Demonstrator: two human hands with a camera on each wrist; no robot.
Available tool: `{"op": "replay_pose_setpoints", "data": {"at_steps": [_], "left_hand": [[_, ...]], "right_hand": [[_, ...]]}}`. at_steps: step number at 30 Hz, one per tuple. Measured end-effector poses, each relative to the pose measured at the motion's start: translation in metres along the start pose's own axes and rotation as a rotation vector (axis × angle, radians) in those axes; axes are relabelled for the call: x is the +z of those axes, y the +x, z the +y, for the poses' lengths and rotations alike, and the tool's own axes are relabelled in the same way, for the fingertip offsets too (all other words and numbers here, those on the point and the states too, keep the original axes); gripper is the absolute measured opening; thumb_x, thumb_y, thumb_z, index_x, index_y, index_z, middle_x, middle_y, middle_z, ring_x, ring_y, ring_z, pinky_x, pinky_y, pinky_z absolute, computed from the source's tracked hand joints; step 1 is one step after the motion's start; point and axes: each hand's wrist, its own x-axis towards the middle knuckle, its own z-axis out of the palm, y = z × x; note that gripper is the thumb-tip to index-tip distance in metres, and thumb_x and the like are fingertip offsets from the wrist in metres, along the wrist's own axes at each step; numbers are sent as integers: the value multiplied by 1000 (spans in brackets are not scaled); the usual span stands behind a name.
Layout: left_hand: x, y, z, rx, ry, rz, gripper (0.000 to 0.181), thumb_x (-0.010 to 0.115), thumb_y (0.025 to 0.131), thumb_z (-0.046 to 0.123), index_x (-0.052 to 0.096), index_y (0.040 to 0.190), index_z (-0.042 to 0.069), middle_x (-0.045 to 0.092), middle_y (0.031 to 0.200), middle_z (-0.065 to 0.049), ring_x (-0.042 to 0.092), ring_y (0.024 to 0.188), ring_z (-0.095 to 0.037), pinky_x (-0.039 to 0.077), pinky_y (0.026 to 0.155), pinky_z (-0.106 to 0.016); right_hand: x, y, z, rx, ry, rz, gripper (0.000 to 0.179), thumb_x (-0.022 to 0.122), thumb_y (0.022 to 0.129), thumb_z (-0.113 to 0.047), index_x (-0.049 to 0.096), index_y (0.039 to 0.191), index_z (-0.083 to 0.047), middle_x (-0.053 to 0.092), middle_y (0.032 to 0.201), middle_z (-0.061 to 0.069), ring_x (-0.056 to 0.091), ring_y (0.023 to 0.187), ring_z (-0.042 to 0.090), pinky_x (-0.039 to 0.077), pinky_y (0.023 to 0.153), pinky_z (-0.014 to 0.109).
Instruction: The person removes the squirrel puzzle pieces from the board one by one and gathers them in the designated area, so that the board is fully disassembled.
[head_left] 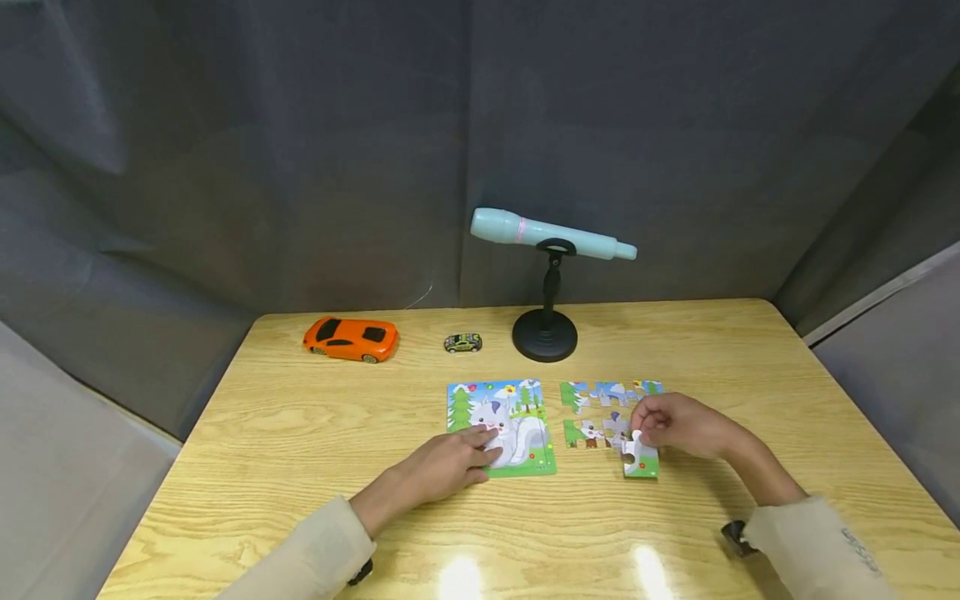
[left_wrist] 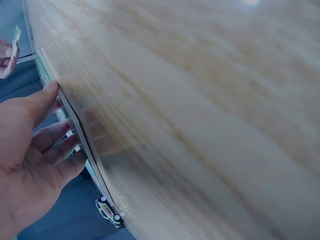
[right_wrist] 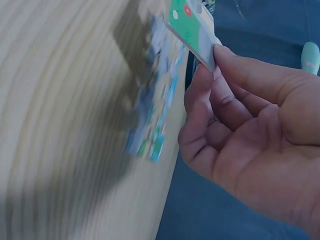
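A square puzzle board [head_left: 529, 442] shows a pale, bushy-tailed animal among green trees and flowers. My left hand [head_left: 442, 463] rests on its lower left part with the fingers extended, covering some of the picture. In the left wrist view, the thumb and fingertips meet the thin board edge. My right hand [head_left: 684, 425] pinches a puzzle piece [head_left: 642, 463] between thumb and fingers; the piece bears green, white and a small red flower. In the right wrist view, that piece [right_wrist: 192, 31] is held tilted above the table. Several loose puzzle pieces [head_left: 589, 430] lie in two rows beside the board, partly behind the right hand.
Behind the board, a light blue toy microphone [head_left: 570, 238] sits on a black stand [head_left: 545, 335]. A small patterned toy car [head_left: 462, 342] and a larger orange toy car [head_left: 351, 339] stand toward the back left. Dark curtain [head_left: 360, 167] hangs behind the wooden table [head_left: 300, 442].
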Motion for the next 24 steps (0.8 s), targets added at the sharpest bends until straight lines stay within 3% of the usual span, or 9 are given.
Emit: {"op": "replay_pose_setpoints", "data": {"at_steps": [11, 20, 24], "left_hand": [[0, 0, -1, 0, 10, 0, 44, 56, 94, 32, 55, 134, 13, 46, 145, -10, 43, 135, -25, 38, 110, -35], [2, 2, -1, 4, 21, -1, 45, 56, 94, 33, 55, 134, 13, 46, 145, -9, 43, 136, -24, 37, 111, -35], [2, 2, -1, -6, 8, -4, 44, 57, 94, 33, 55, 134, 13, 46, 145, -9, 43, 136, -24, 37, 111, -35]], "right_hand": [[-11, -21, 29, 12, 11, -28, 12, 59, 89, -1, 58, 95, 9, 53, 76, 1, 44, 66, 2, 41, 55, 23], [-11, -28, 39, 105, -43, 28, 12, 63, 86, -2, 62, 94, 7, 60, 79, 9, 49, 67, 4, 46, 59, 22], [-8, -29, 42, 129, -70, 58, 10, 64, 85, -2, 63, 93, 5, 60, 77, 6, 49, 67, 4, 45, 59, 21]]}}
